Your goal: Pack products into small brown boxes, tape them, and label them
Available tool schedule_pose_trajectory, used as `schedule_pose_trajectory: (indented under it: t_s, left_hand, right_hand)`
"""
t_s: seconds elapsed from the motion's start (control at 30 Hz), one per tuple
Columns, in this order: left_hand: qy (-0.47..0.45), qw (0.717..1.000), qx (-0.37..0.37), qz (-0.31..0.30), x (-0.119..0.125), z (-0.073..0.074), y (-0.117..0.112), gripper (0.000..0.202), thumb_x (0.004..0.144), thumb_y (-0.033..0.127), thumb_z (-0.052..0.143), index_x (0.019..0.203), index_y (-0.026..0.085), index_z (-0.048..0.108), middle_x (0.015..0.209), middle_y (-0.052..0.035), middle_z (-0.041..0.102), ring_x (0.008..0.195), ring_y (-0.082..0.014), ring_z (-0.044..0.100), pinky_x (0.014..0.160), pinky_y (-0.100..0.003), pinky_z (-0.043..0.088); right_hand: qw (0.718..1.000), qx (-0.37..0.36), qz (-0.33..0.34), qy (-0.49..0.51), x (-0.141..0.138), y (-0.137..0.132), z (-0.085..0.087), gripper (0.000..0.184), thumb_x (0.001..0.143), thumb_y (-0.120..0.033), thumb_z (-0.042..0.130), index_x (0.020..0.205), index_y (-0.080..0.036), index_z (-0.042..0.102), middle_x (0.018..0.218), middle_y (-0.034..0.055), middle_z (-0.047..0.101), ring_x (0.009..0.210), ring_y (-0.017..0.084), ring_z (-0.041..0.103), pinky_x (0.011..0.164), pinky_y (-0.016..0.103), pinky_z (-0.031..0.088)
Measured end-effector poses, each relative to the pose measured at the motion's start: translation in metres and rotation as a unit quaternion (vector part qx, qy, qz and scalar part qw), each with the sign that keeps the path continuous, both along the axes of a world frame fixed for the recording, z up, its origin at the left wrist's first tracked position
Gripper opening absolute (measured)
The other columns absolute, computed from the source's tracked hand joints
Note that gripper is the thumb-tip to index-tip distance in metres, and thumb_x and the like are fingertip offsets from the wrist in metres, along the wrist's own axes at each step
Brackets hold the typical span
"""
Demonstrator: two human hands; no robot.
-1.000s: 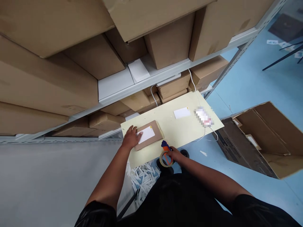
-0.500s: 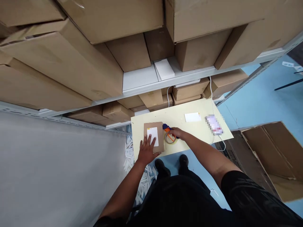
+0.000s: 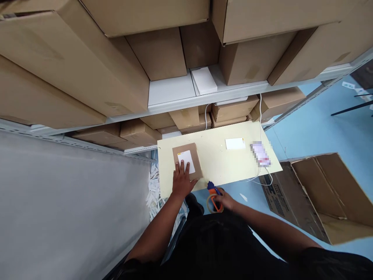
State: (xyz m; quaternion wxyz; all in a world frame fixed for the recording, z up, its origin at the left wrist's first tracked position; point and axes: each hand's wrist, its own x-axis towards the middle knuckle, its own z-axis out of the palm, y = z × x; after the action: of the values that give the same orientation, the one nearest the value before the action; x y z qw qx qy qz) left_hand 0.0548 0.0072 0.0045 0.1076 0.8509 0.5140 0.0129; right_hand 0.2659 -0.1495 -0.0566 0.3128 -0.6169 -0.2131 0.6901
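A small flat cardboard box (image 3: 198, 158) lies at the left part of the cream table (image 3: 212, 167), with a white label (image 3: 187, 158) on its top. My left hand (image 3: 183, 179) rests on it, fingers spread over the label and thumb near the right front corner. In my right hand (image 3: 225, 199) is an orange and blue tape dispenser (image 3: 213, 191) carrying a roll of tape, held just off the table's front edge. A faint strip of tape seems to run from the dispenser towards the box corner.
A white card (image 3: 235, 144) and a blurred-out phone (image 3: 260, 154) with a cable lie on the table's right. Shelves (image 3: 171, 95) stacked with cardboard boxes rise behind. An open carton (image 3: 329, 194) stands on the floor at right. Paper scraps (image 3: 154, 186) lie at left.
My right hand has drawn the tape dispenser from beside the box towards my body, past the table edge. The box has turned slightly, with my left hand still on it.
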Motion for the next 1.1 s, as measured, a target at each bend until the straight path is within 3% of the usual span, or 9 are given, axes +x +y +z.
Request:
schedule_pose_trajectory:
  t_s: [0.1,0.27,0.37,0.47,0.6,0.73,0.93,1.0,1.1]
  left_hand:
    - [-0.029,0.999,-0.012,0.014,0.016,-0.002,-0.011,0.097,0.088,0.062,0.064,0.161,0.011,0.026,0.170,-0.0214,0.011,0.157,-0.0437,0.000,0.122,-0.061,0.024]
    - [-0.027,0.996,-0.070,-0.043,0.015,0.009,-0.017,0.094,0.084,0.056,0.069,0.160,0.015,0.031,0.167,-0.0202,0.025,0.154,-0.0451,0.018,0.119,-0.060,0.031]
    - [0.018,0.991,-0.087,-0.096,-0.006,0.023,0.012,0.087,0.082,0.055,0.072,0.157,0.025,0.041,0.163,-0.0137,0.038,0.151,-0.0406,0.029,0.121,-0.056,0.027]
    - [0.068,0.995,-0.051,-0.056,-0.029,0.030,0.051,0.101,0.073,0.066,0.076,0.159,0.030,0.037,0.170,-0.0122,0.022,0.155,-0.0469,0.009,0.119,-0.069,0.017]
    - [0.083,0.995,-0.045,-0.023,-0.035,0.024,0.074,0.102,0.078,0.077,0.064,0.162,0.029,0.031,0.172,-0.0143,0.012,0.155,-0.0476,0.004,0.111,-0.068,0.030]
    - [0.088,0.995,-0.040,0.024,-0.019,0.018,0.066,0.104,0.079,0.083,0.055,0.163,0.028,0.026,0.172,-0.0161,0.011,0.155,-0.0483,0.004,0.103,-0.066,0.039]
    - [0.082,0.992,-0.056,0.076,0.005,0.018,0.053,0.103,0.081,0.082,0.052,0.164,0.029,0.023,0.172,-0.0158,0.008,0.154,-0.0500,0.003,0.100,-0.068,0.041]
    - [0.075,0.991,-0.061,0.088,0.011,0.019,0.042,0.099,0.084,0.078,0.052,0.164,0.028,0.022,0.172,-0.0170,0.008,0.153,-0.0514,0.007,0.098,-0.067,0.043]
    - [0.068,0.993,-0.066,0.075,0.012,0.023,0.021,0.098,0.086,0.072,0.056,0.163,0.021,0.025,0.169,-0.0224,0.017,0.148,-0.0523,0.021,0.100,-0.062,0.045]
  right_hand:
    - [0.998,-0.004,-0.060,0.034,-0.023,-0.012,-0.009,0.049,0.069,-0.027,0.067,0.118,-0.024,0.065,0.101,0.0035,0.075,0.096,0.026,0.068,0.086,0.036,0.053]
    - [0.996,-0.012,-0.084,-0.019,-0.011,0.048,0.002,0.039,0.071,-0.028,0.064,0.110,-0.023,0.066,0.085,0.0008,0.071,0.075,0.019,0.064,0.069,0.028,0.050]
    - [0.997,-0.033,-0.034,-0.057,0.017,0.095,0.011,0.032,0.068,-0.026,0.067,0.099,-0.019,0.068,0.062,-0.0040,0.058,0.059,0.015,0.052,0.057,0.024,0.041]
    - [0.997,-0.036,0.009,-0.068,0.039,0.137,0.014,0.028,0.062,-0.021,0.073,0.089,-0.018,0.071,0.054,-0.0047,0.054,0.054,0.013,0.047,0.052,0.024,0.034]
    - [0.996,-0.040,0.035,-0.076,0.048,0.170,0.018,0.026,0.059,-0.020,0.076,0.085,-0.018,0.072,0.053,-0.0038,0.054,0.053,0.014,0.046,0.051,0.025,0.030]
    - [0.995,-0.030,0.000,-0.092,0.047,0.149,0.021,0.030,0.066,-0.027,0.071,0.095,-0.020,0.069,0.058,-0.0041,0.056,0.057,0.014,0.048,0.054,0.024,0.034]
    - [0.995,-0.034,-0.075,-0.055,0.008,0.053,0.015,0.034,0.068,-0.031,0.063,0.101,-0.021,0.064,0.065,-0.0047,0.057,0.061,0.014,0.052,0.057,0.024,0.042]
    - [0.993,-0.061,-0.095,-0.037,-0.011,0.047,0.013,0.029,0.071,-0.035,0.062,0.098,-0.022,0.062,0.060,-0.0056,0.052,0.055,0.014,0.049,0.053,0.023,0.039]
    - [0.992,-0.071,-0.095,-0.030,-0.016,0.084,0.012,0.027,0.077,-0.039,0.061,0.098,-0.022,0.060,0.061,-0.0047,0.052,0.052,0.013,0.047,0.049,0.023,0.037]
